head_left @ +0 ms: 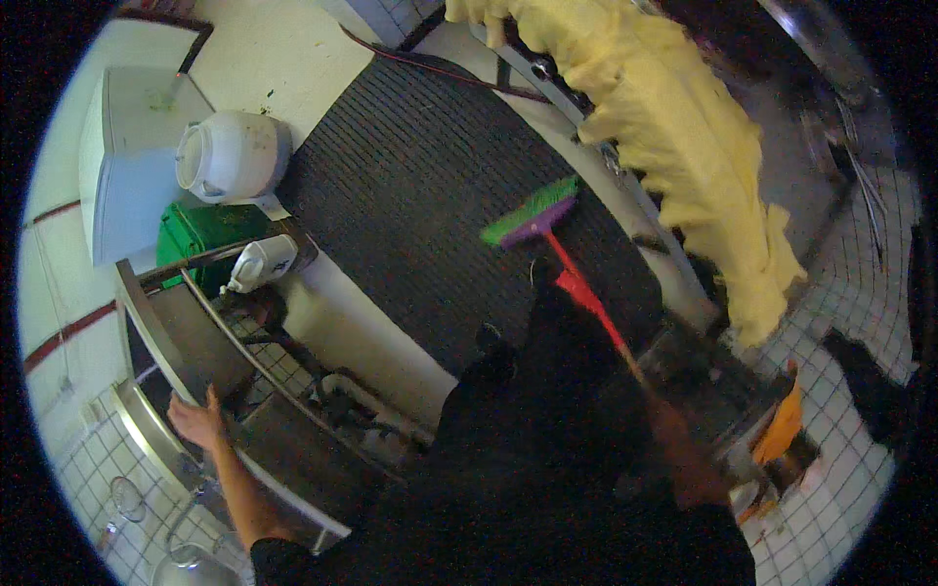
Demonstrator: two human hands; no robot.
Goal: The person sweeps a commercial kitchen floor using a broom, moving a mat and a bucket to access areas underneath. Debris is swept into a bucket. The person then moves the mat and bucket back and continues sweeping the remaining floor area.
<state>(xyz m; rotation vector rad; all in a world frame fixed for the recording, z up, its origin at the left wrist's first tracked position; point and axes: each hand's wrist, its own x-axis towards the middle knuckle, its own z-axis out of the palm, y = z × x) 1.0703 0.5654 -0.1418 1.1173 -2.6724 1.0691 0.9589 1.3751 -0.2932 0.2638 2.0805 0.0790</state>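
Across the ribbed black mat point(391, 156) I see the broom point(582, 295), green bristles pointing away, its handle running back into the person's right hand point(674, 430), dim but closed around it. The left hand point(198, 422), fingers apart, is beside the steel counter point(159, 342); whether they touch, I can't tell.

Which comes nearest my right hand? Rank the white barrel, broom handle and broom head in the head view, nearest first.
1. Broom handle: meets the right hand, slanting up-left.
2. Broom head: at the handle's far end, over the dark mat.
3. White barrel: upper left, by the mat's left edge.
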